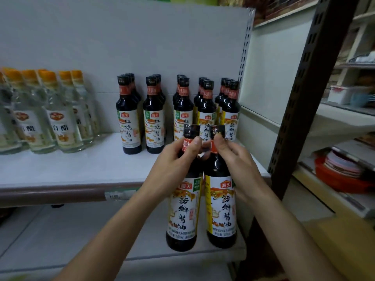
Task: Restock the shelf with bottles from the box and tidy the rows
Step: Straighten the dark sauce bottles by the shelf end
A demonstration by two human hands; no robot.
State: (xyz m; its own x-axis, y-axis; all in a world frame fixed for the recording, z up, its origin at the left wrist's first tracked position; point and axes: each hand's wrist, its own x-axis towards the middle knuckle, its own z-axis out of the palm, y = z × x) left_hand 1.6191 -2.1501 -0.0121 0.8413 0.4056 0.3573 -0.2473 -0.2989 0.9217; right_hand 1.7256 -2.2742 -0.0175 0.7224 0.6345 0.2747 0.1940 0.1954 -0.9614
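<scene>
Left hand (178, 159) grips neck of left seafood soy sauce bottle (182, 211), thumb across neck label; body hangs below fist. Right hand (233, 157) grips neck of right seafood soy sauce bottle (222, 209) likewise. Both bottles just beside each other, in front of shelf (81, 169) edge. Long axes vertical, caps up, labels toward camera. Necks mostly hidden by fingers. Cannot tell whether bases rest on anything. Shelved soy sauce rows (129, 118) behind; white vinegar bottles (60, 126) at left, blurred.

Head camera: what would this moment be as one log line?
left hand grips left dark bottle neck | right hand grips right dark bottle neck | both bottles in front of shelf
</scene>
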